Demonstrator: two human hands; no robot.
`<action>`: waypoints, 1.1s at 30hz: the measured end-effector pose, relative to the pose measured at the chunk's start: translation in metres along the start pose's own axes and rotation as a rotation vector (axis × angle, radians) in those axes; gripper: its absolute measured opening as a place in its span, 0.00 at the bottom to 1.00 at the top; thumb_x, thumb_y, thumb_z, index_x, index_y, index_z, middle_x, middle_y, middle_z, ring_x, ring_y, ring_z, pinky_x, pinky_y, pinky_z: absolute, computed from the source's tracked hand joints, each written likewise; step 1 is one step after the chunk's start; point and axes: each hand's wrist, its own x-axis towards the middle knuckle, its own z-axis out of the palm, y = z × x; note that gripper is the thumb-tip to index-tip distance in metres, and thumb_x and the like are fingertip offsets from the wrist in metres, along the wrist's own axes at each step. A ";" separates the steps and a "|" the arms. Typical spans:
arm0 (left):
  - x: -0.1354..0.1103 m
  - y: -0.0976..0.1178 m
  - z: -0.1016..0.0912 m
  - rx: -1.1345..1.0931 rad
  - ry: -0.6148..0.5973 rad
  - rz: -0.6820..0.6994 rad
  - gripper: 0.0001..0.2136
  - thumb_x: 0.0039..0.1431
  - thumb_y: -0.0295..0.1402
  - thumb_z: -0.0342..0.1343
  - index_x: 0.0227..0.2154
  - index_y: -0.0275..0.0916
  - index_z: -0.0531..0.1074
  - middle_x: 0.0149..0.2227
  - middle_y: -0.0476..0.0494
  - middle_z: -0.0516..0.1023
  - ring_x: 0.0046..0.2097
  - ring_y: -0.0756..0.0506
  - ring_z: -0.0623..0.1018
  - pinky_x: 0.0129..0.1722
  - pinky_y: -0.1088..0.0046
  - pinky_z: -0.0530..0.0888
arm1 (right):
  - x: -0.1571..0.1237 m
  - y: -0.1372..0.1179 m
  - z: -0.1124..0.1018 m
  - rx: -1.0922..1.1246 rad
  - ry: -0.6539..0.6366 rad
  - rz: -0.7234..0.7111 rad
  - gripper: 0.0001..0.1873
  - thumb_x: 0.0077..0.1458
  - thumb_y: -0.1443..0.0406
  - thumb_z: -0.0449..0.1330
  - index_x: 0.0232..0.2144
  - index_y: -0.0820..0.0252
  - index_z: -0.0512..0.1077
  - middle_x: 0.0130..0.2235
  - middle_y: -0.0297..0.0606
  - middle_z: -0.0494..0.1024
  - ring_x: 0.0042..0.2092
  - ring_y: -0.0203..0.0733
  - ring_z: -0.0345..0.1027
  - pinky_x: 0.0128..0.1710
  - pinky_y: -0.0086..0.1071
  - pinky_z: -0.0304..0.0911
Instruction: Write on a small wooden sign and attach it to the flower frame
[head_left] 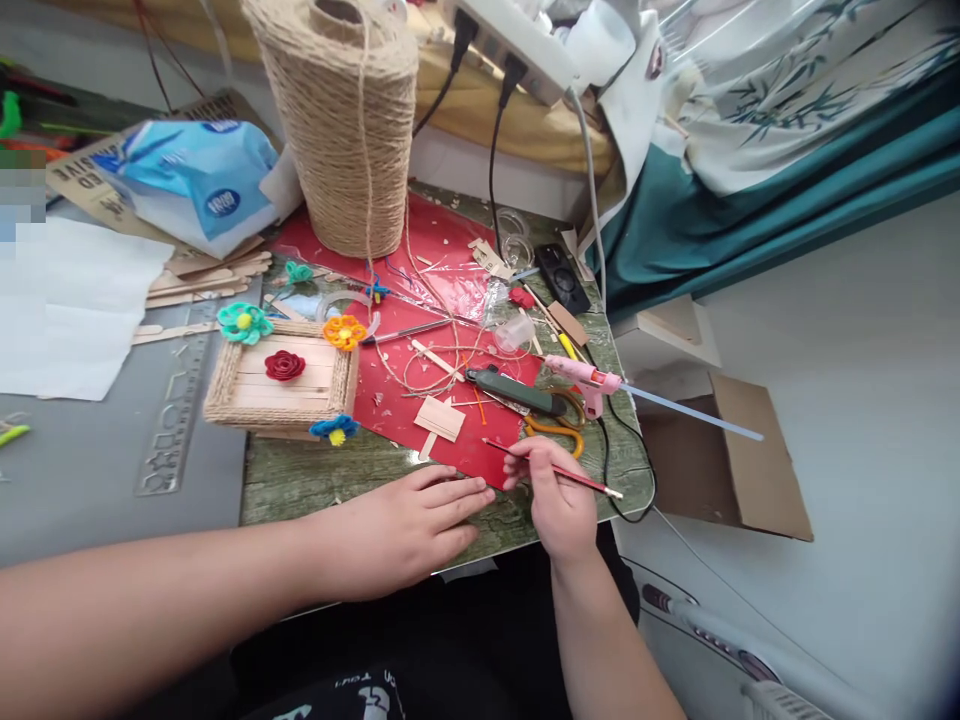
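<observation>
Between the fingers of my right hand (559, 500) is a red pencil (592, 482), its dark tip pointing left and its white end to the right. Flat on the table edge lies my left hand (420, 525), fingers stretched toward the red sheet (480, 460). Just beyond them rests a small wooden sign (439, 420) made of craft sticks, with a short stick below it. Farther left stands a stick box (307, 375) edged with twine, bearing a dark red rose (285, 365) and green, orange and blue flowers at its corners.
A tall twine spool (337, 130) stands at the back. Right of the sign lie a utility knife (514, 390), orange-handled scissors (559, 435) and a pink glue gun (581, 378) with a cord. A clear stencil ruler (172, 420) is at left; a cardboard box (705, 460) sits beyond the right edge.
</observation>
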 end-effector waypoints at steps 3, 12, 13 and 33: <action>0.002 0.003 0.004 0.008 -0.047 -0.036 0.18 0.69 0.37 0.53 0.58 0.37 0.72 0.70 0.30 0.64 0.70 0.34 0.67 0.70 0.53 0.61 | 0.003 0.005 0.011 0.006 0.005 0.023 0.17 0.69 0.55 0.58 0.32 0.57 0.76 0.28 0.33 0.72 0.25 0.35 0.68 0.26 0.30 0.67; 0.000 0.004 -0.005 -0.097 -0.183 -0.088 0.41 0.52 0.49 0.67 0.65 0.33 0.64 0.74 0.22 0.52 0.73 0.28 0.58 0.73 0.49 0.55 | 0.006 0.008 0.022 0.015 -0.064 0.174 0.15 0.66 0.52 0.62 0.37 0.57 0.75 0.27 0.31 0.74 0.23 0.34 0.66 0.22 0.28 0.65; -0.001 0.005 -0.005 -0.101 -0.195 -0.090 0.41 0.52 0.48 0.67 0.66 0.34 0.63 0.74 0.23 0.51 0.73 0.28 0.58 0.73 0.49 0.55 | 0.007 0.008 0.022 -0.001 -0.088 0.195 0.15 0.66 0.52 0.63 0.37 0.57 0.76 0.28 0.33 0.75 0.23 0.34 0.67 0.23 0.28 0.66; 0.005 0.006 -0.005 -0.092 -0.179 -0.147 0.34 0.50 0.40 0.67 0.61 0.38 0.68 0.70 0.27 0.63 0.68 0.28 0.65 0.67 0.47 0.62 | 0.007 0.014 0.025 -0.247 -0.145 0.093 0.15 0.66 0.53 0.62 0.32 0.55 0.70 0.27 0.32 0.73 0.25 0.37 0.65 0.23 0.29 0.61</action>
